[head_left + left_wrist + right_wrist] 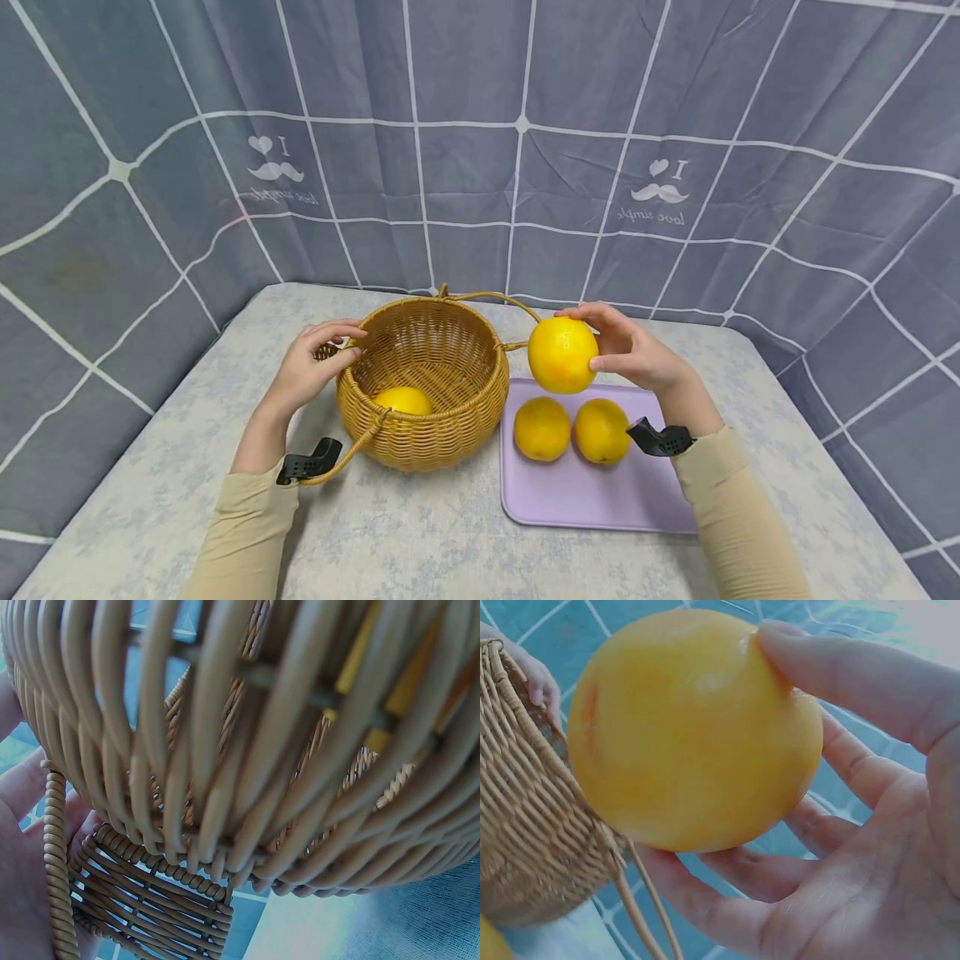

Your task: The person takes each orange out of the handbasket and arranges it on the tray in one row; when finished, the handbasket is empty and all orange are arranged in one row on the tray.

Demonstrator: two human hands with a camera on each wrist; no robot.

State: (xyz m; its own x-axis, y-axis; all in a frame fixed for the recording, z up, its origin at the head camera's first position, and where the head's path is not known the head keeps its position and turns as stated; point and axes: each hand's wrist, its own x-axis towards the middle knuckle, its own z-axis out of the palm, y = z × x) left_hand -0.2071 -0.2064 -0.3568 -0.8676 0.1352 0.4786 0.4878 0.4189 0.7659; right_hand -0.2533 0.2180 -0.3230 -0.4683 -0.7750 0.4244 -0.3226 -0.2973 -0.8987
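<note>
My right hand (626,346) holds a yellow-orange orange (562,354) between thumb and fingers, above the far edge of a lilac tray (585,504). It fills the middle of the right wrist view, with the fingers (735,915) curled behind and under it. At the left rim of a round wicker basket (423,437), my left hand (307,367) grips the side, fingers over the edge by a small woven ear (157,892). One orange (405,401) lies inside the basket, partly hidden by the front rim. Two more oranges, a left one (542,428) and a right one (602,431), sit on the tray.
Thin wicker handles hang off the basket; the front one (348,454) passes by my left wrist, the back one (498,297) arches toward the held orange. A patterned cloth (405,542) covers the table. A grey-blue checked curtain (465,175) encloses the back and sides.
</note>
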